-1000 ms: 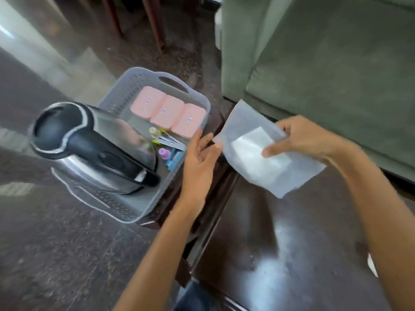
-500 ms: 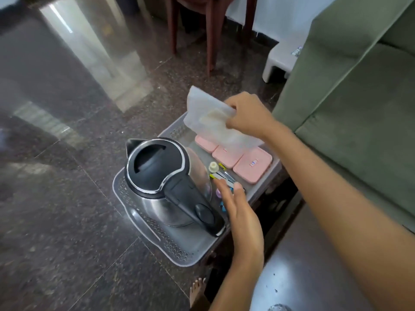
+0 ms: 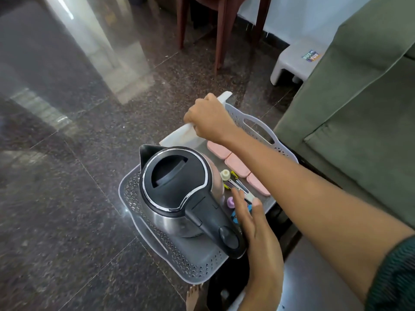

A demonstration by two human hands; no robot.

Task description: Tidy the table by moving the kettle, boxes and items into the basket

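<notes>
A grey perforated basket holds a steel kettle with a black lid and handle. Beside the kettle lie three pink boxes and several small items. My right hand reaches across the basket's far left corner and is shut on a white plastic packet, which is pressed down behind the kettle. My left hand hovers flat with its fingers apart just right of the kettle handle, over the small items, holding nothing.
A green sofa stands at the right. A dark table surface shows at the bottom right. Wooden chair legs and a white stool are on the speckled floor beyond the basket. A bare foot shows below the basket.
My right hand carried the white packet from the table side over the pink boxes to the basket's far left corner. My left hand stayed near the kettle handle. The view tilted over the basket.
</notes>
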